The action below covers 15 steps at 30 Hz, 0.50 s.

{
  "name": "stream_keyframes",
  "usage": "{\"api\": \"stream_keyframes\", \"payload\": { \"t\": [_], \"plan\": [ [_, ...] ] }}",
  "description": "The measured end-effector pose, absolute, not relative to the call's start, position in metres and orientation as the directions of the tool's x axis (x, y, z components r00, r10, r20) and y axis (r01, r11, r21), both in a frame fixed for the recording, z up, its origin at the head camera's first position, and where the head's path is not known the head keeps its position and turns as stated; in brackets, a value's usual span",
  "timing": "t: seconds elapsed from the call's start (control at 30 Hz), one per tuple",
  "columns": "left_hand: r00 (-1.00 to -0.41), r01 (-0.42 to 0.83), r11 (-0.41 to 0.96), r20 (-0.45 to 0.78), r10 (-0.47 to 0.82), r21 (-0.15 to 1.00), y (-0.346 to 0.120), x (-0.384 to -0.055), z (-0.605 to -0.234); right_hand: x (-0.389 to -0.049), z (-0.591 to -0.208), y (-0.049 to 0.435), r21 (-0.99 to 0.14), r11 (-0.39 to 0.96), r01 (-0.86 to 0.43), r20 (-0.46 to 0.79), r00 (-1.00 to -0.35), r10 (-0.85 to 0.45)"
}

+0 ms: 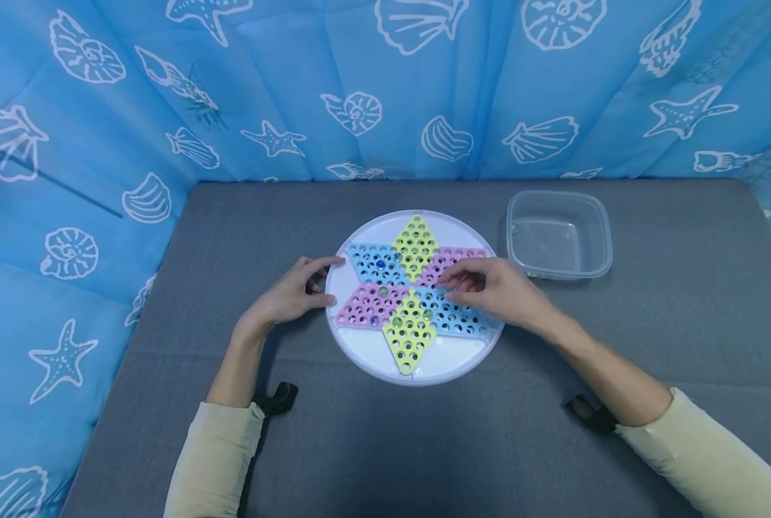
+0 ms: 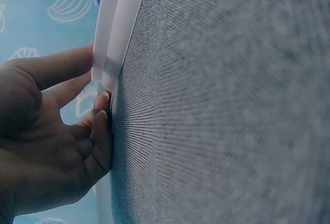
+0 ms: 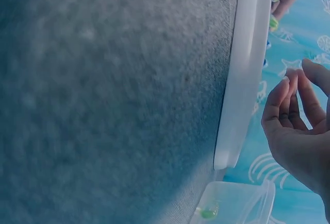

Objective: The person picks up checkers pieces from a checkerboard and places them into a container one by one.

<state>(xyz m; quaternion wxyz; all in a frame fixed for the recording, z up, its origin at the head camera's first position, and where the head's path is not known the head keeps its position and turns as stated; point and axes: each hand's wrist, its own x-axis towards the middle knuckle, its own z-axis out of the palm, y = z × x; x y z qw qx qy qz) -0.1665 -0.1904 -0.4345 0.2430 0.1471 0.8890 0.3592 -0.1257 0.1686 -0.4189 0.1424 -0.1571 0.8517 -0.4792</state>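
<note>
A round white Chinese checkers board (image 1: pixel 359 350) with a star of yellow, pink and blue perforated sections lies mid-table. Several glass marbles sit on it, among them a dark blue marble (image 1: pixel 381 265) and a greenish marble (image 1: pixel 383 292). My left hand (image 1: pixel 289 293) touches the board's left rim with thumb and index finger apart; in the left wrist view its other fingers bend beside the rim. Over the right side of the star hovers my right hand (image 1: pixel 498 288), fingers loosely bent toward the thumb. The right wrist view shows no marble between those fingertips.
A clear plastic container (image 1: pixel 558 237) stands at the board's upper right. Inside it a green marble (image 3: pixel 209 212) shows in the right wrist view. The grey tabletop (image 1: pixel 424 446) extends to a blue seashell-print curtain (image 1: pixel 411 86) behind.
</note>
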Motion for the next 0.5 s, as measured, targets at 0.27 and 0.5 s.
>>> {"api": "stream_keyframes", "payload": {
  "t": [0.27, 0.5],
  "plan": [
    [-0.84, 0.086, 0.699, -0.325, 0.434, 0.71, -0.189, -0.166, -0.434, -0.125, -0.424, 0.161, -0.865, 0.487, -0.121, -0.124, -0.889, -0.441],
    [-0.839, 0.089, 0.706, -0.329, 0.433, 0.702, -0.189, -0.167, -0.434, -0.126, -0.425, 0.157, -0.87, 0.479, -0.115, -0.142, -0.872, -0.469]
  ]
}}
